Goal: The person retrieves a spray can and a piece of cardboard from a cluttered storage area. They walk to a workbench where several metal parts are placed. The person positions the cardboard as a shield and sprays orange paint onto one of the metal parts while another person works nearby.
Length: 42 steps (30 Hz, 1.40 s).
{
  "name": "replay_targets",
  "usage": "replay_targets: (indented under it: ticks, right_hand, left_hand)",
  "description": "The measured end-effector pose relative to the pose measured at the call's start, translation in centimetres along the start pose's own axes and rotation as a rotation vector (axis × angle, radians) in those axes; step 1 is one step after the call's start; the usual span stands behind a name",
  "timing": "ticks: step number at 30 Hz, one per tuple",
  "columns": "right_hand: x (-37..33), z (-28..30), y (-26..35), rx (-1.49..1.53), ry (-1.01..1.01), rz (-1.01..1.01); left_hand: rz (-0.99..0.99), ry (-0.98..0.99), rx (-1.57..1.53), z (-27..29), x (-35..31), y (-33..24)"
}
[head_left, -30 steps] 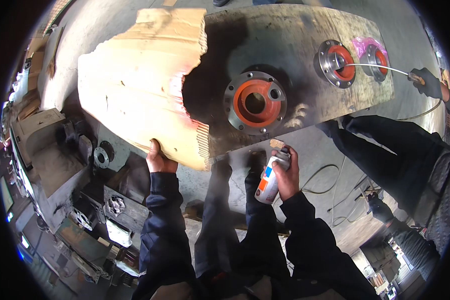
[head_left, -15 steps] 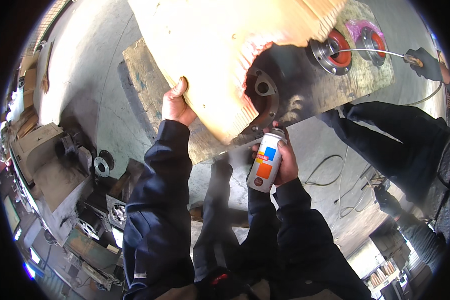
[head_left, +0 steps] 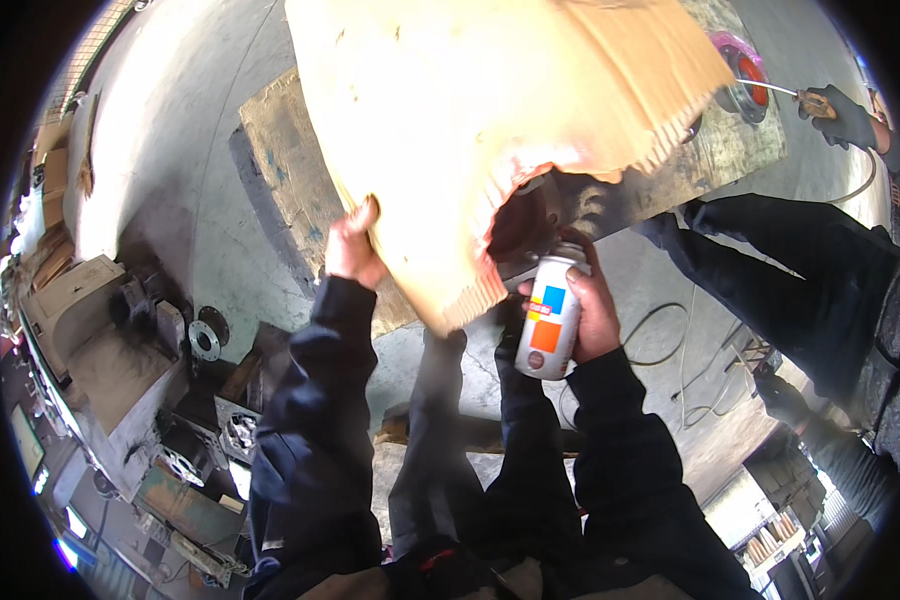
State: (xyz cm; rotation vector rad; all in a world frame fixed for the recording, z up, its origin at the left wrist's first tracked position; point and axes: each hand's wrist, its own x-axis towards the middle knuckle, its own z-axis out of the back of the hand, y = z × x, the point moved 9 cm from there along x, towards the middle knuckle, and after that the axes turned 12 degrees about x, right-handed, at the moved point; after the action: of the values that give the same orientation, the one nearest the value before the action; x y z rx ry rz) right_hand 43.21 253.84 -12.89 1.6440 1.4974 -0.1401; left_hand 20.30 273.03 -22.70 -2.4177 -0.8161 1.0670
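Note:
My left hand [head_left: 355, 247] grips the edge of a large sheet of corrugated cardboard [head_left: 430, 120], thumb on top. The sheet has a ragged notch, reddish along its rim. Through the notch shows part of a dark, round metal part [head_left: 522, 220] on a wooden board [head_left: 290, 150]; the cardboard hides the rest. My right hand [head_left: 596, 310] is wrapped round a white spray can [head_left: 548, 318] with blue and orange patches. The can stands nearly upright in the view, its top close to the notch. Whether it is spraying I cannot tell.
At the right, a co-worker's gloved hand [head_left: 842, 118] holds a wooden-handled tool with a thin rod over a red-faced flange [head_left: 748, 88]. Hoses [head_left: 660, 335] lie on the floor. Metal parts and a flange ring [head_left: 208, 333] stand at the left.
The cardboard has shifted right and nearer, covering one red-faced flange and more of the dark part. My right hand has moved slightly right with the can. The co-worker's tool has also shifted.

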Motion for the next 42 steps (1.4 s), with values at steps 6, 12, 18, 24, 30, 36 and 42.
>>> replay_targets:
  ticks: [6, 12, 18, 24, 30, 36, 42]
  right_hand:
    - [2.4, 0.4, 4.4, -0.164, 0.119, -0.2]
    - [9.2, -2.1, 6.7, -0.354, 0.307, -0.319]
    - [8.5, -1.0, 9.3, -0.379, 0.282, -0.217]
    - [-1.9, 5.9, 4.7, -0.147, 0.085, -0.252]
    - [-9.7, 9.0, -1.2, -0.156, -0.041, -0.294]
    - [-12.3, 8.9, -2.6, -0.228, -0.053, -0.333]
    - [-12.9, 8.2, -3.0, -0.287, -0.07, -0.337]
  left_hand:
    - [-0.067, 0.088, -0.266, -0.9, -7.0, 6.1]
    - [-0.192, 0.015, -0.402, -2.2, -10.2, 8.2]
    - [-0.29, -0.19, -0.283, 2.8, -14.6, 2.2]
    - [-0.292, -0.488, -0.188, 6.8, -16.8, 1.5]
    - [-0.26, -0.587, -0.178, 9.7, -16.1, 5.8]
    - [-0.209, -0.588, -0.239, 9.4, -15.2, 9.3]
    - [-0.184, -0.575, -0.128, 8.1, -14.1, 10.1]
